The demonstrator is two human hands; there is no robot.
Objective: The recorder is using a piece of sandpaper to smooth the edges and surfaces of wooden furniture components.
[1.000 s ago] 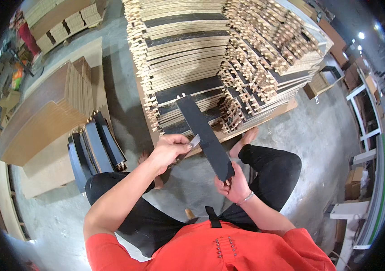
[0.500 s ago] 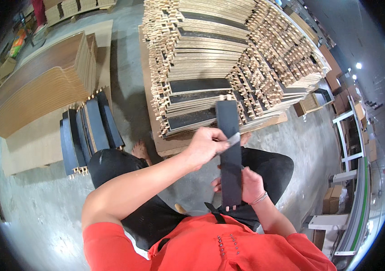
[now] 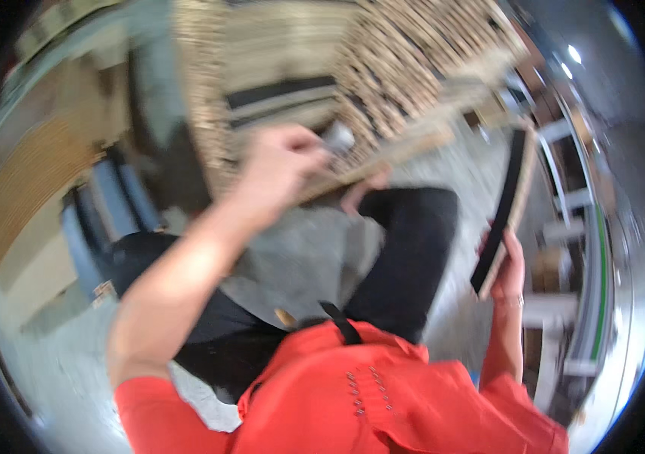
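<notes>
One long black-faced wooden slat (image 3: pixel 510 191), right hand (image 3: pixel 511 270) clamped low, presumably freeing the length above. One pale flat piece (image 3: pixel 339 138), left hand (image 3: pixel 286 159) pinching.

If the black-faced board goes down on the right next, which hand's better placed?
Right, likely: the right hand grips the board, held out to that side. The left hand is near the stacked boards, holding a blurred pale piece.

The grey floor (image 3: pixel 292 257) carries a flat wooden base (image 3: pixel 413 149) beyond the left grip (image 3: pixel 283 163), with stacked boards (image 3: pixel 284 45) directly on it.
</notes>
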